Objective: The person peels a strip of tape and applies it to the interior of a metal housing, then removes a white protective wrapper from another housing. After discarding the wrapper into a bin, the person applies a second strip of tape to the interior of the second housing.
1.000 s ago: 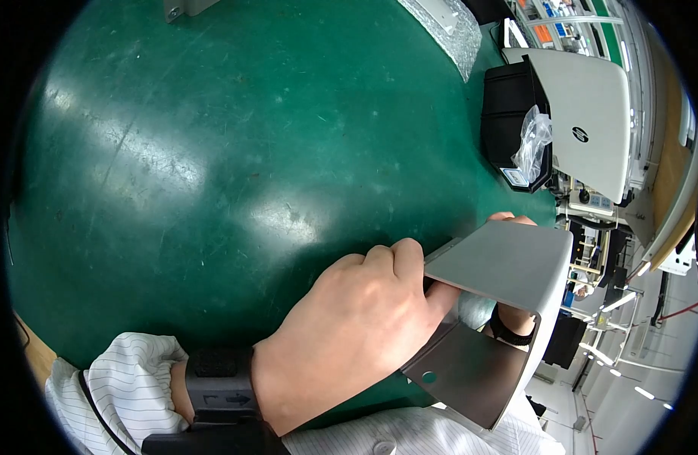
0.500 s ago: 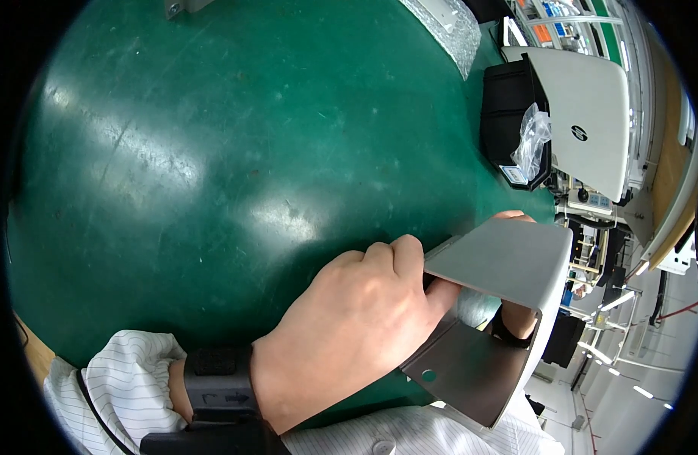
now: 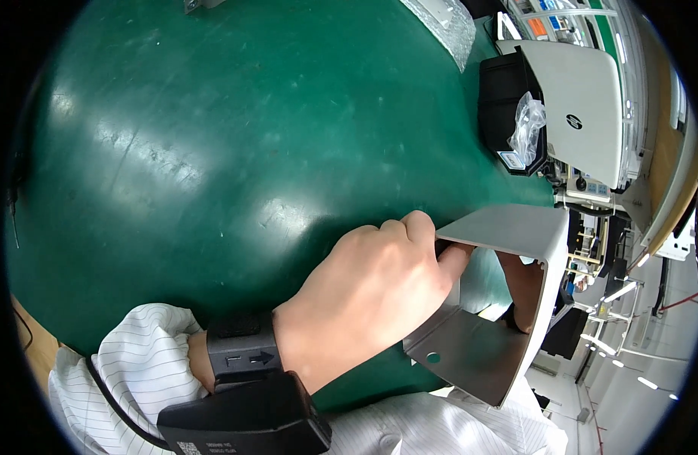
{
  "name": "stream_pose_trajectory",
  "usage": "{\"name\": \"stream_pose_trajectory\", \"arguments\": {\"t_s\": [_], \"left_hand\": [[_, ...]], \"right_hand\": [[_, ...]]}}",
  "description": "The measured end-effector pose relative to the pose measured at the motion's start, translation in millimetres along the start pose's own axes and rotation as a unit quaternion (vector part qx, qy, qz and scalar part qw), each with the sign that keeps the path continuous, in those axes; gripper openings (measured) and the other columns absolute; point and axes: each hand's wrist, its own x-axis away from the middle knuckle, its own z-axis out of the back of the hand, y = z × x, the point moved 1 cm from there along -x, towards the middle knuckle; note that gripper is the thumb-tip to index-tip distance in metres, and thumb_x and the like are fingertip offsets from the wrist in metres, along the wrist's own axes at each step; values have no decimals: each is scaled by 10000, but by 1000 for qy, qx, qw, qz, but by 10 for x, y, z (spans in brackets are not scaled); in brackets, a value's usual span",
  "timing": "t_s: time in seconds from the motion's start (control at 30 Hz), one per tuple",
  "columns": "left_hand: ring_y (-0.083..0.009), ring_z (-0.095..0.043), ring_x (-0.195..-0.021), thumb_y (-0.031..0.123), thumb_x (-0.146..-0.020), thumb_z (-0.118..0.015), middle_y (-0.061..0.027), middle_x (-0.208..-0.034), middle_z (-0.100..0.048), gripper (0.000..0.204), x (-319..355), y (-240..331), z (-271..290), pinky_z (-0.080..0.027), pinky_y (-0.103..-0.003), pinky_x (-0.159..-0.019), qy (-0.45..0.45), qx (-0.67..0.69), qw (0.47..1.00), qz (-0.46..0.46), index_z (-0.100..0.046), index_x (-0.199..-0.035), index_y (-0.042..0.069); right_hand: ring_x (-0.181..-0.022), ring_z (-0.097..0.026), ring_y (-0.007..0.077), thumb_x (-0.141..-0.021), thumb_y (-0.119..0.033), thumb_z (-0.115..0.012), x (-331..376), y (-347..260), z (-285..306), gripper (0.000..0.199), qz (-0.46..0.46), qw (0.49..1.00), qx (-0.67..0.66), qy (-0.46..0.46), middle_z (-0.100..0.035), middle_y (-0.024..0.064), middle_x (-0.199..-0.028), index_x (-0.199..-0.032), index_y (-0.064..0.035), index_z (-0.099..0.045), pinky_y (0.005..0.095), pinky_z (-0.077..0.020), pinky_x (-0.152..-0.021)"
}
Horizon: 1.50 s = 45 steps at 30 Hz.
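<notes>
A grey bent sheet-metal cover with flat walls and an open side is held up at the lower right. One round hole shows in its lower, darker wall. My left hand is closed on its near-left edge, fingers curled and thumb reaching inside. My right hand shows only in part through the cover's opening, near a dark wristband; its fingers are hidden. A black strap and a black box-shaped device sit on my left wrist.
The green tabletop spreads to the left and far side. A black bin with a clear plastic bag stands at the right, beside a light laptop. Bubble wrap lies at the far edge.
The metal cover and my left hand have risen slightly in view, and the cover has tilted a little. My right hand no longer shows above the cover's top edge.
</notes>
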Motion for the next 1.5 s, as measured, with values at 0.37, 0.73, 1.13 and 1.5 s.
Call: {"name": "stream_pose_trajectory", "arguments": {"t_s": [0.37,0.73,1.13,1.5], "left_hand": [[-157,-614,-596,104,-810,-640,-69,-771,-511,396,26,16,31,-533,-267,-501,2,15,1000,-20,-686,-1202,111],[-148,-609,-606,80,-789,-653,-64,-795,-518,352,71,-10,3,-538,-264,-508,9,14,999,-27,-695,-1138,93],[-149,-593,-591,133,-834,-655,-47,-697,-498,204,79,0,-29,-508,-271,-480,38,10,999,-35,-678,-1022,58],[-166,-617,-629,76,-787,-659,-88,-834,-546,356,75,0,15,-543,-270,-523,20,13,999,-28,-699,-1140,86]], "right_hand": [[-936,-675,129,-895,-120,-734,36,-72,226,408,-58,984,-157,-52,-702,102,-1037,-1246,33,-591,277,-543,-842],[-1061,-615,216,-909,-255,-672,457,152,-55,380,-31,983,-176,-47,-625,131,-1135,-1181,-3,-587,345,-515,-882],[-1000,-603,254,-885,-414,-649,-228,460,-274,384,161,936,-282,-135,-644,99,-961,-990,-45,-673,366,-503,-815],[-982,-593,254,-901,-358,-625,-231,399,-261,348,188,940,-249,-139,-646,104,-970,-975,-21,-672,363,-498,-815]]}}
